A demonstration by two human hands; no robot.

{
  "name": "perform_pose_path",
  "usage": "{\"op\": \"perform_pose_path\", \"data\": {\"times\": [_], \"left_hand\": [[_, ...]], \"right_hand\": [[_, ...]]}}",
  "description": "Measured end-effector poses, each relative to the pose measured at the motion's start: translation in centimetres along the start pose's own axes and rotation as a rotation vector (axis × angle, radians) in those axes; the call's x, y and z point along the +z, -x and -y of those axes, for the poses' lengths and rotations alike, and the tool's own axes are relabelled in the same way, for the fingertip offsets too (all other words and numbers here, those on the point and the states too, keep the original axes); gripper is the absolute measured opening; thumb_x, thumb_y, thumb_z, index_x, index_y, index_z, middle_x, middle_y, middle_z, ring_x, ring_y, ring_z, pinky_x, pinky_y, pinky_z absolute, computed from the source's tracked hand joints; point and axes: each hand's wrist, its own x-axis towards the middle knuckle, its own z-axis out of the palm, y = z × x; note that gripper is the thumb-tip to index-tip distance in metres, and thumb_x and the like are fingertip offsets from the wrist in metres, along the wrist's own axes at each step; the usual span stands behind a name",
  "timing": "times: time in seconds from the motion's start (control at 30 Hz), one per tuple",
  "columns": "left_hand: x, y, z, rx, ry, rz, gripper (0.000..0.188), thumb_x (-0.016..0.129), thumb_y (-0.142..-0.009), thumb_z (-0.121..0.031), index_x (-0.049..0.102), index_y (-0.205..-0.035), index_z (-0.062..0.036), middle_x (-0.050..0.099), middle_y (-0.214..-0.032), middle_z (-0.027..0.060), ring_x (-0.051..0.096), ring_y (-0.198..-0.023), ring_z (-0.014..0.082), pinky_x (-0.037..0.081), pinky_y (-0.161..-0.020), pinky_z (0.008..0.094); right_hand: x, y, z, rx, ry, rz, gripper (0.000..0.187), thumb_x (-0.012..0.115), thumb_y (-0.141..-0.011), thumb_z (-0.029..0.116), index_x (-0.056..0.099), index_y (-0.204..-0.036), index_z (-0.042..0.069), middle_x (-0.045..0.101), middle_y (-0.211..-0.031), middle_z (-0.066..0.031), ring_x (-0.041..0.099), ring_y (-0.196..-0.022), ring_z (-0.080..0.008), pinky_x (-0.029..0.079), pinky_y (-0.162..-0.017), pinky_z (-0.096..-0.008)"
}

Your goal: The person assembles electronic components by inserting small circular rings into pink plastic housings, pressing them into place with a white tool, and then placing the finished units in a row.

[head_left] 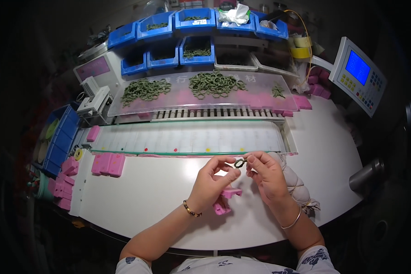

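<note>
Over the white table, both hands meet at a small dark green ring (240,163). My left hand (210,180) has thumb and forefinger at the ring's left side, closed about its edge. From the other side, my right hand (267,176) pinches the ring between thumb and fingertips. Beneath my left hand lies a pink block (222,206) with notches, partly hidden by the hand. Two heaps of similar green rings, a left heap (146,90) and a larger middle heap (214,85), lie on a translucent sheet (169,104) farther back.
Blue bins (195,17) stand in two rows at the back. A flat strip with coloured dots (160,137) runs across the table before rollers (205,113). Pink blocks (108,164) sit at left. A control panel (360,73) rises at right; a cloth bundle (297,187) lies beside my right hand.
</note>
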Motion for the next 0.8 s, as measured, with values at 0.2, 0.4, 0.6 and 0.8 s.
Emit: {"op": "perform_pose_path", "data": {"times": [0.2,0.4,0.6,0.8], "left_hand": [[0.0,0.5,-0.3,0.053,-0.064,0.007,0.013,0.064,-0.094,-0.008,0.061,-0.104,0.0002,0.066,-0.092,0.0045,0.062,-0.085,0.0084,0.052,-0.076,0.0237],[-0.5,0.7,-0.7,0.023,0.002,-0.001,0.015,0.067,-0.092,-0.012,0.062,-0.101,-0.0008,0.065,-0.086,0.0019,0.059,-0.078,0.0046,0.049,-0.068,0.0196],[-0.9,0.5,-0.7,0.019,-0.011,0.061,0.012,0.066,-0.092,-0.009,0.062,-0.099,-0.0002,0.064,-0.084,0.0006,0.058,-0.074,0.004,0.049,-0.066,0.0197],[-0.8,0.8,-1.0,0.341,-0.443,0.063,0.011,0.067,-0.086,-0.005,0.063,-0.096,-0.001,0.065,-0.081,0.0039,0.062,-0.067,0.008,0.05,-0.059,0.0235]], "right_hand": [[1.1,0.6,-0.3,-0.095,0.272,0.069,0.015,0.064,-0.095,0.013,0.067,-0.105,0.003,0.064,-0.097,-0.0002,0.056,-0.086,-0.0067,0.044,-0.076,-0.0223],[2.2,0.6,1.3,-0.446,0.787,0.031,0.015,0.067,-0.088,0.007,0.069,-0.103,0.005,0.061,-0.094,-0.0064,0.059,-0.085,-0.0156,0.048,-0.077,-0.0288],[2.4,0.6,1.8,-0.962,1.35,0.048,0.014,0.071,-0.073,0.008,0.065,-0.085,0.01,0.059,-0.086,-0.0036,0.058,-0.075,-0.0233,0.045,-0.065,-0.035],[2.1,0.5,1.6,-0.94,1.314,0.1,0.011,0.068,-0.073,0.006,0.061,-0.081,0.008,0.058,-0.083,-0.0054,0.058,-0.074,-0.0229,0.045,-0.064,-0.0347]]}}
